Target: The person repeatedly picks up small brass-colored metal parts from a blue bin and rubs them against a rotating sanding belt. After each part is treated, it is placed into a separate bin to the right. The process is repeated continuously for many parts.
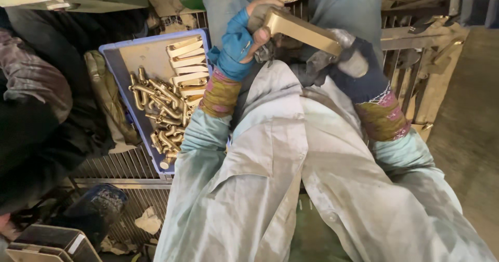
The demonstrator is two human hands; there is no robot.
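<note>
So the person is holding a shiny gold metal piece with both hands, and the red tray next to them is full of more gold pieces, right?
Almost. The tray is blue, not red, as the head view shows. The rest holds: the left hand and the right hand both grip the gold metal piece, and the tray beside the person holds more gold pieces.

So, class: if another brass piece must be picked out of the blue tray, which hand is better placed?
Probably the left hand: it grips the brass bar right beside the blue tray, which lies on that side. The right hand is farther away.
</note>
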